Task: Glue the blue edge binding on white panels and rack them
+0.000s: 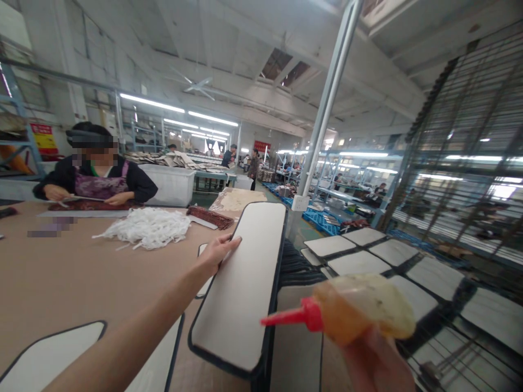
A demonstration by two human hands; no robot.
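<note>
My left hand (pixel 220 251) grips the left edge of a long white panel (pixel 245 283) with a dark rim and rounded corners, thumb on its face. The panel is tilted over the brown table. In my right hand (pixel 373 354) is a clear squeeze bottle (pixel 362 307) of amber liquid with a red nozzle. The bottle lies sideways, its nozzle tip pointing left, near the panel's lower right part; whether it touches cannot be told. More dark-edged pieces lie beneath and right of the panel.
A person (pixel 102 174) works across the brown table (pixel 122 277). White strips (pixel 147 226) are heaped beside a brown bundle (pixel 210 216). White panels (pixel 359 262) lie on a rack at right. A metal post (pixel 329 103) stands behind.
</note>
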